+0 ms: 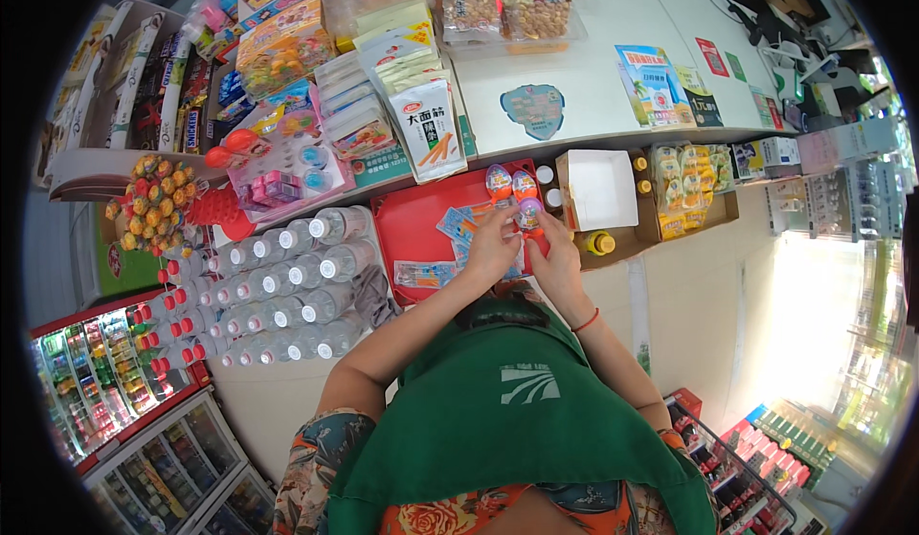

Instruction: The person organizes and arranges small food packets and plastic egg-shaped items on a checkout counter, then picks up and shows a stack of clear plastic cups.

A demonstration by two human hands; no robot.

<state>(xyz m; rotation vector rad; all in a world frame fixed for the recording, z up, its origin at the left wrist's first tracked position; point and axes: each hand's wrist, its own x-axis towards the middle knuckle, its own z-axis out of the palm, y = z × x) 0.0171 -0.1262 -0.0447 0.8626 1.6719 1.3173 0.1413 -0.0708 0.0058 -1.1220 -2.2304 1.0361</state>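
Between my two hands is a pink-topped plastic surprise egg point(530, 213), with fingers on either side of it. My left hand point(494, 249) has its fingertips at the egg's left side, and part of its grip is hidden. At the right side, my right hand point(558, 259) holds the egg with thumb and fingers. Two more eggs with orange and clear shells, one egg point(498, 182) and another egg point(525, 184), stand just beyond. Under my hands lies a shallow red tray point(406, 226). Blue flat snack packets point(423, 274) lie in it, some partly covered by my left hand.
Large clear water bottles point(301, 273) stand in rows to the left. Right of the tray are a white open box point(602, 189), a yellow-capped bottle point(600, 243) and a carton of yellow packets point(686, 187). Beyond runs a white counter point(481, 97) with snack packs point(429, 129).
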